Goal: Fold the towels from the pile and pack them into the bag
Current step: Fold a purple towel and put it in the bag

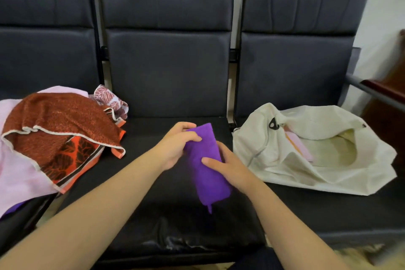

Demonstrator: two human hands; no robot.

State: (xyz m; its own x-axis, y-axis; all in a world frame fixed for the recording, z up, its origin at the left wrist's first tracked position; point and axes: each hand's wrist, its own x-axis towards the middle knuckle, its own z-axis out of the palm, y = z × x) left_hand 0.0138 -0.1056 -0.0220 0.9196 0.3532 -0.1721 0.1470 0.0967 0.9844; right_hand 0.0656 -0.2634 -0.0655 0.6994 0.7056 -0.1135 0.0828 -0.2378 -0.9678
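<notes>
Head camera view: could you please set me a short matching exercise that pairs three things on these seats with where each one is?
Things:
1. purple towel
2. rust-red towel
3. cream bag

Places:
A. lies open on the right seat
B. draped over the pile on the left seat
C. gripped by the left hand and right hand above the middle seat

Pairs: 1-C, 2-B, 3-A
</notes>
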